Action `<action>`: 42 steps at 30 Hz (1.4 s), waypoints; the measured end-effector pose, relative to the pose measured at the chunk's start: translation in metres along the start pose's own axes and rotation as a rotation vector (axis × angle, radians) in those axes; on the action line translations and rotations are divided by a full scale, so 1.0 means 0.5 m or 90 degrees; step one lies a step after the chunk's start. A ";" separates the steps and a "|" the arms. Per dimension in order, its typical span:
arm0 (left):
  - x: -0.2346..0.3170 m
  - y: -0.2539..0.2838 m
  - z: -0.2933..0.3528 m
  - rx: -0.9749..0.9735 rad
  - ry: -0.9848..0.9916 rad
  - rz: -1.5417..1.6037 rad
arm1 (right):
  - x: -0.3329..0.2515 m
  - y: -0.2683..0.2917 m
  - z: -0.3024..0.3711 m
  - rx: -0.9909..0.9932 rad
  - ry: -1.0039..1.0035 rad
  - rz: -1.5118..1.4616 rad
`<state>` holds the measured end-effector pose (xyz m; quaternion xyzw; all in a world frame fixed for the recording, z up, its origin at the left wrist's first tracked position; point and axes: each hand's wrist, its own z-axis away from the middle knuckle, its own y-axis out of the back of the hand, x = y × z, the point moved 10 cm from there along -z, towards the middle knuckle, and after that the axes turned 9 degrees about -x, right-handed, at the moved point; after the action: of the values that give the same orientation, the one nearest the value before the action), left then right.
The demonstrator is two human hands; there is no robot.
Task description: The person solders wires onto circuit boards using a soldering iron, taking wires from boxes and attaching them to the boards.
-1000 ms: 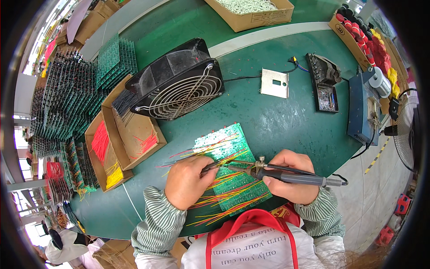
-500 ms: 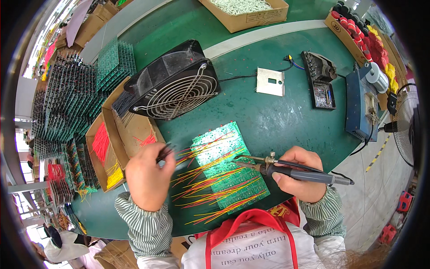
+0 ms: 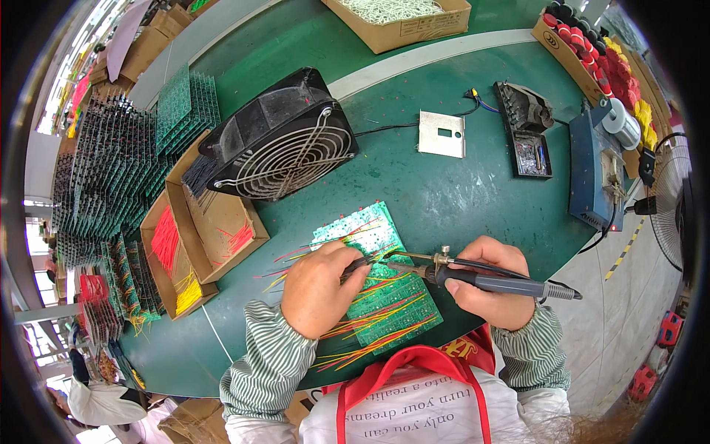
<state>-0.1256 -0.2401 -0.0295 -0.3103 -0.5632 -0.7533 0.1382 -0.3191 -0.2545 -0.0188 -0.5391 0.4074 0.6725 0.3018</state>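
Green circuit board [image 3: 384, 285] lies flat on the surface [image 3: 458, 200], directly under and between both hands, so its face is open to the iron. Left hand [image 3: 319, 287] rests on the board, fingertips pinched on something thin near the joint, probably a wire; cannot tell which. Right hand [image 3: 494, 281] is closed pen-fashion round one soldering iron [image 3: 473, 278], tip aimed left toward the left fingertips. Many red and yellow wire leads [image 3: 370, 325] fan out beneath the left hand; too many to count. One black fan [image 3: 281, 144] beyond the left hand faces the work, likely for fumes. Count: one board in hand, one iron, one fan
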 end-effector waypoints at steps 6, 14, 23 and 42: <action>-0.001 -0.002 -0.005 -0.026 0.008 -0.004 | 0.006 -0.007 -0.005 -0.014 -0.004 -0.011; -0.007 -0.006 -0.009 -0.045 0.017 -0.003 | -0.008 0.018 0.008 0.017 0.003 0.000; -0.030 0.135 0.034 0.178 0.083 -0.105 | -0.006 0.030 0.018 0.028 -0.005 0.006; 0.030 -0.018 -0.045 -0.011 -0.018 -0.015 | 0.009 0.041 0.008 0.024 -0.009 0.001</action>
<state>-0.1490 -0.2560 -0.0308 -0.3154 -0.5624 -0.7551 0.1187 -0.3391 -0.2612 -0.0182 -0.5285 0.4184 0.6685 0.3142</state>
